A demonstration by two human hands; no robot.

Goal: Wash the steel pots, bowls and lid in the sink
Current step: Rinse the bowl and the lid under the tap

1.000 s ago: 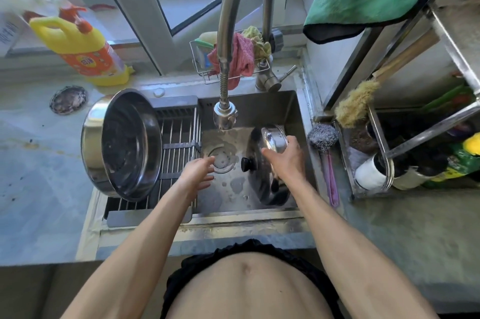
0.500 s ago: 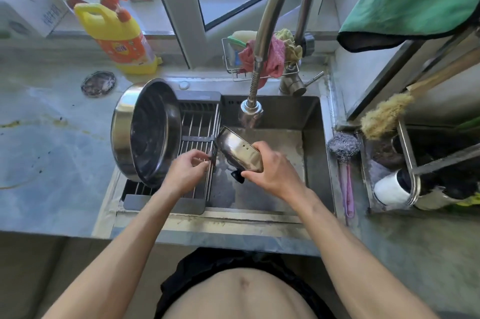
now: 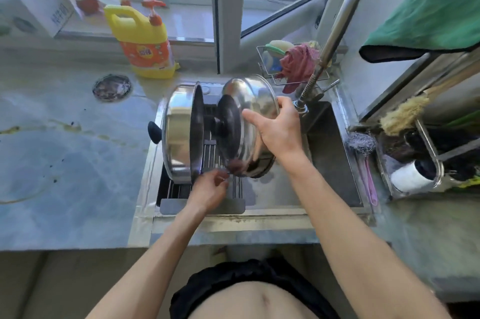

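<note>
From my remote feed, the person's right hand (image 3: 279, 128) holds a steel lid (image 3: 249, 121) on edge above the sink (image 3: 335, 163), its fingers curled over the far rim and the thumb pressed on the domed outer face, which is turned toward the camera and to the left. The lid's black knob (image 3: 220, 124) points left at a large steel pot (image 3: 181, 131) that stands on its side on the slatted drying rack (image 3: 210, 152) over the sink's left half, open mouth facing right and one black handle (image 3: 154, 132) jutting out over the counter (image 3: 65, 163). Lid and pot stand just apart, nearly parallel. The left hand (image 3: 209, 190) sits low at the lid's bottom edge, fingers loosely bent together near the rim; motion blur there leaves me unable to tell whether they pinch the lid or only touch it. The gooseneck faucet (image 3: 335, 33) rises behind the right hand, its spray head (image 3: 302, 105) hanging by the wrist. Behind the sink, a wire caddy (image 3: 262, 59) carries a pink cloth (image 3: 298, 64) and a sponge. On the counter to the left stand a yellow dish-soap bottle (image 3: 145, 41) with an orange label and, nearer, a round metal strainer (image 3: 112, 87). To the right of the sink lie a steel scourer (image 3: 361, 143) with a pink handle, a straw brush (image 3: 401, 115) and a white cup (image 3: 410, 176) in a steel rack, with a green towel (image 3: 436, 7) draped above.
</note>
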